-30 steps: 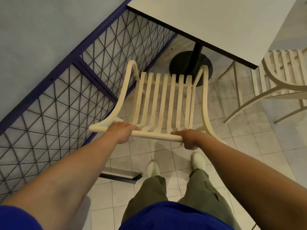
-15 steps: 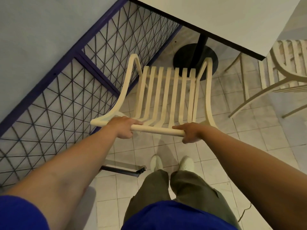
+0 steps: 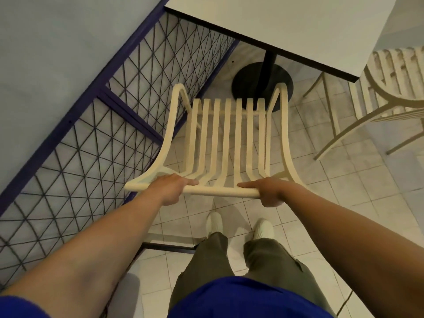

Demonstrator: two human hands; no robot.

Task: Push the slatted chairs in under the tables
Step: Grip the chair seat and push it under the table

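Two grips closed round the top rail (image 3: 220,191) — my left hand (image 3: 168,189) and right hand (image 3: 269,191), fingers curled over it. The chair (image 3: 226,134) stands short of the counter (image 3: 286,26), seat not yet under. Judged light and stiff — rail is the sound hold.

Cream slatted chair (image 3: 226,125) upright, facing white table (image 3: 286,26), seat front near its pedestal; second chair (image 3: 379,94) at table's right corner.

Blue-framed wire-mesh partition (image 3: 130,116) along a grey wall (image 3: 46,53) on the left, pale tiled floor (image 3: 339,171) beneath
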